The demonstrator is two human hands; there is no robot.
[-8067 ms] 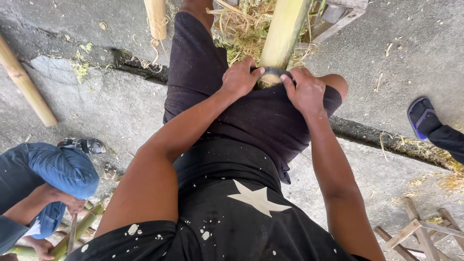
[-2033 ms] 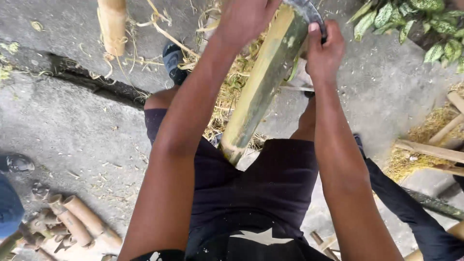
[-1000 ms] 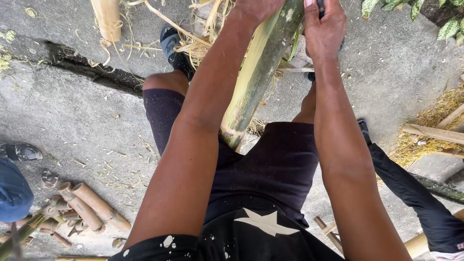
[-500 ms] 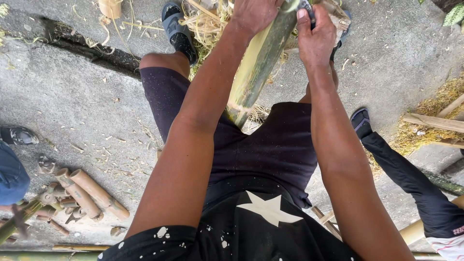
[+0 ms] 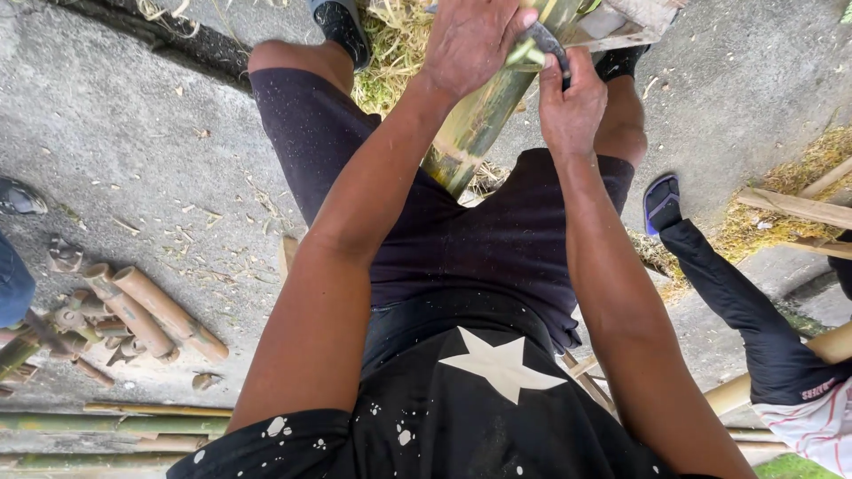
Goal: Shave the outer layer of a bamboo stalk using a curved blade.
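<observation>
My left hand (image 5: 475,40) is closed around the far part of the green bamboo pole (image 5: 475,124), and my right hand (image 5: 572,102) grips the dark handle of a blade (image 5: 543,43) just beside it, so both hands are close together. The pole leans between my knees, its near end over my lap. I think the blade could slip off the smooth skin toward my left fingers or my thigh, because the pole is held only by hand.

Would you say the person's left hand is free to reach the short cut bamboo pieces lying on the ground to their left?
Probably not as things stand. The left hand is closed around the green bamboo pole held between the knees, and the cut bamboo pieces lie low on the concrete, well off to the side; it would have to let go first.
</observation>
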